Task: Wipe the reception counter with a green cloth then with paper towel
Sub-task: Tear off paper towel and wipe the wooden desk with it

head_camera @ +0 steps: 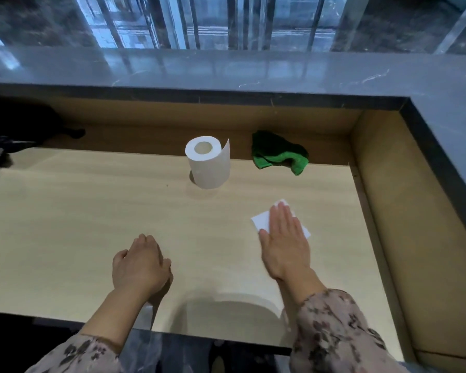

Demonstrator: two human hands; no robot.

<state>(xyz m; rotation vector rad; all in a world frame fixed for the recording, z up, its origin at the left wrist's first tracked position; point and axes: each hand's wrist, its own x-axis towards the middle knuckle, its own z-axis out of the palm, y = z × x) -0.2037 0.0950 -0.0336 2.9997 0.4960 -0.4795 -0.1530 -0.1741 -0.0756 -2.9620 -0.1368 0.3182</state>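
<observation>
My right hand [284, 243] lies flat, fingers straight, pressing a white sheet of paper towel [261, 220] onto the light wooden counter [92, 224]. My left hand [140, 263] rests on the counter with its fingers curled under, holding nothing that I can see. A white paper towel roll [207, 162] stands upright behind the hands, one loose end sticking up. The crumpled green cloth [279, 153] lies to the right of the roll, near the back wall.
A raised grey marble ledge [226, 71] runs along the back and the right side [447, 146]. Wooden walls close the counter at the back and right. Dark objects [16, 130] sit at the far left.
</observation>
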